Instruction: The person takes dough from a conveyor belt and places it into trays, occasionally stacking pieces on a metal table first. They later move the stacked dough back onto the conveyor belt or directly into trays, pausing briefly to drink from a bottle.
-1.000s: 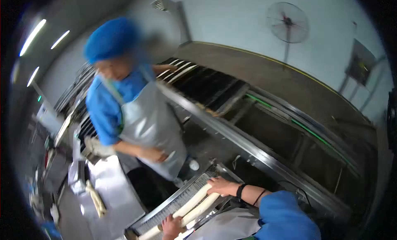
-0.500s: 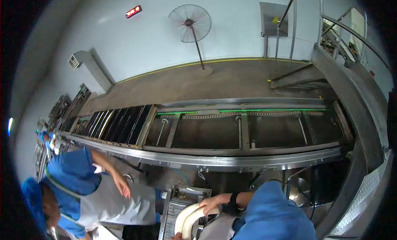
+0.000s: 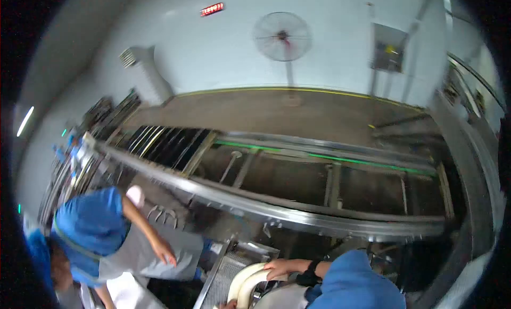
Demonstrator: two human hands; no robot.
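Dough in two long pale cylindrical lengths (image 3: 242,285) still rests on the perforated metal tray (image 3: 215,279) at the near edge, the right hand (image 3: 279,267) still closed over their far ends. The left hand (image 3: 230,306) barely shows; its grip cannot be told. Since a second ago the view has swung, and the co-worker in blue cap and grey apron (image 3: 101,245) now stands near left.

Right hand (image 3: 278,266) at bottom centre, resting on upper ends of two dough rolls (image 3: 242,285), rolls lying on mesh tray (image 3: 217,281) just left; left hand (image 3: 230,305) barely in view at bottom edge, at rolls' lower end. Long conveyor frame (image 3: 298,216) running left to right behind tray, floor (image 3: 277,109) beyond it, standing fan (image 3: 282,37) and wall unit (image 3: 139,64) against far wall, fan right of unit. Co-worker (image 3: 106,240) at lower left, left of tray, own hand (image 3: 165,254) near tray's left side.
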